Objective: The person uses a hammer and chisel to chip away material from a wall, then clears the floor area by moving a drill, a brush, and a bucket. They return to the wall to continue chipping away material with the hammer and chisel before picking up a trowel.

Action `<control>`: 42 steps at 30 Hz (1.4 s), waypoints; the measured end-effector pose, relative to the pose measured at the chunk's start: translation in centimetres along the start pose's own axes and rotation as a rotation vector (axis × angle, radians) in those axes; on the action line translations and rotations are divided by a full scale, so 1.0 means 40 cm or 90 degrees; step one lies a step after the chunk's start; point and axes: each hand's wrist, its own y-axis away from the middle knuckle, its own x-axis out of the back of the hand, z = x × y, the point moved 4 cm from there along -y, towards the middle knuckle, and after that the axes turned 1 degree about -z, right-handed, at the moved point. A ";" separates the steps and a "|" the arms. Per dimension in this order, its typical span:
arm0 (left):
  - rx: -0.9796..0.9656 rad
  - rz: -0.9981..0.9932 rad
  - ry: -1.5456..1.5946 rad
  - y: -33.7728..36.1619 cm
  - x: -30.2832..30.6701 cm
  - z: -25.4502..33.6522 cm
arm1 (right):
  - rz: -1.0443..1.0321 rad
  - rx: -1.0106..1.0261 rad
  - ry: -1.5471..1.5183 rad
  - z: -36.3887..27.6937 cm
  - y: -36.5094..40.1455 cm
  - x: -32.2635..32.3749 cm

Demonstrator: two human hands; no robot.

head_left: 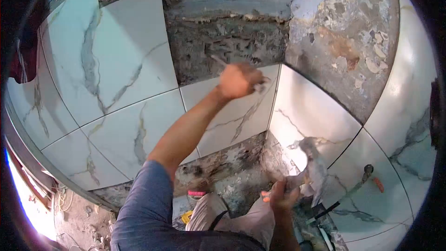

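Observation:
My left hand point(240, 81) is raised at the back wall, in front of the top edge of a marbled white tile point(223, 121). Its fingers are closed around a thin rod-like tool point(218, 59), whose pale end points up and left over the rough mortar patch point(209, 42). Low on the right, my right hand point(284, 197) grips a tool with a long, curved grey head point(317, 169), shaped like a hammer. This head overlaps the lower right wall tile in view. Motion blurs both hands somewhat.
Marbled tiles point(125, 51) cover the left wall, and others line the right. Bare rough wall point(348, 42) shows at upper right. A pink brush point(196, 194) lies near my legs. A pipe with a black section point(346, 197) stands out at lower right, with an orange piece point(378, 185) nearby.

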 end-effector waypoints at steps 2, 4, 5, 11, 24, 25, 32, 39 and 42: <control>-0.047 -0.024 0.015 0.014 -0.073 0.065 | 0.076 -0.048 -0.124 -0.020 0.005 -0.006; -0.105 -0.044 0.028 0.022 -0.089 0.115 | 0.031 0.034 -0.127 -0.022 -0.005 0.004; -0.087 -0.035 0.037 0.015 -0.079 0.131 | 0.013 0.066 -0.127 -0.048 -0.005 0.003; -0.014 0.017 -0.016 -0.020 -0.007 0.070 | 0.068 0.015 -0.174 -0.105 0.003 0.022; 0.129 0.129 -0.091 -0.017 0.090 -0.050 | -0.143 0.406 -0.364 -0.315 -0.112 -0.077; 0.144 0.129 -0.076 -0.016 0.094 -0.055 | -0.265 0.363 -0.306 -0.276 -0.157 -0.105; 0.140 0.118 0.004 -0.016 0.115 -0.051 | -0.112 0.181 0.010 -0.240 -0.160 -0.201; 0.156 0.156 -0.018 -0.004 0.106 -0.065 | -0.075 0.530 -0.160 -0.238 -0.160 -0.228; 0.130 0.107 -0.033 -0.027 0.110 -0.060 | -0.113 0.235 0.100 -0.221 -0.170 -0.256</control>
